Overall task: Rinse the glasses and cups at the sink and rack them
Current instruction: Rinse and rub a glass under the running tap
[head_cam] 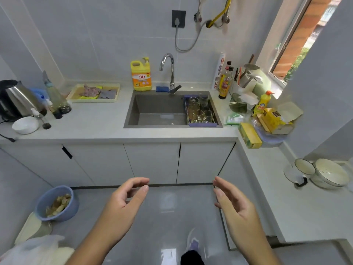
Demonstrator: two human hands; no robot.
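Bottom of frame: both hands raised over the grey floor (172, 211), palms facing each other, well apart. Left hand (124, 203) released, fingers loosely curved, thumb close to the fingertips, nothing between them. Right hand (235, 207) also released, fingers relaxed, holding nothing.

Lower left: blue bowl (57, 203) of pale scraps on the floor.

Mid-frame: white cabinet doors (152, 163), pale desk (95, 127) above them. Sink (152, 104) set into the desk, centre frame. Rack (202, 124) sits along the sink's right side (purple rim), with clear glasses (198, 113) standing inside it, close together.

Further back: chrome tap (169, 69) behind the sink, yellow detergent bottle (141, 75) just left of it. Tray (114, 92) of cloths further left; kettle (15, 98) at far left.
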